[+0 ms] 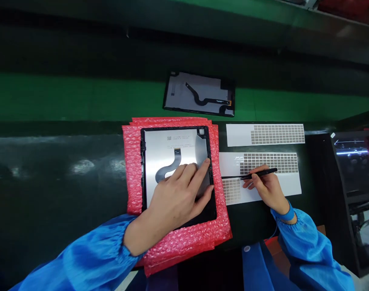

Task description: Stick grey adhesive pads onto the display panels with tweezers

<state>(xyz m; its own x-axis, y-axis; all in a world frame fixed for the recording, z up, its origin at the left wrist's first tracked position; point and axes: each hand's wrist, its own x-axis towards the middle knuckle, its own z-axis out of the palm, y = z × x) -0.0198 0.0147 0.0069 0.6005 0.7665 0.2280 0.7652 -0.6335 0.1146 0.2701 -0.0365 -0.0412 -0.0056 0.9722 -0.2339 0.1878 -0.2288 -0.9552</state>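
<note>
A tablet screen panel (160,145) lies back-up on a stack of red bubble wrap (132,169), with a grey flex cable (169,165) across it. My left hand (178,194) rests flat on the panel, fingers stretched out over the cable and the right edge. My right hand (267,188) is closed round black tweezers (258,174), whose tips point left over a white sheet of small grey stickers (269,161).
A second sticker sheet (264,134) lies just behind the first. Another screen panel (199,93) sits farther back on the green belt (66,97). A dark machine or tray (354,194) stands at the right edge. Blue fabric lies near my lap.
</note>
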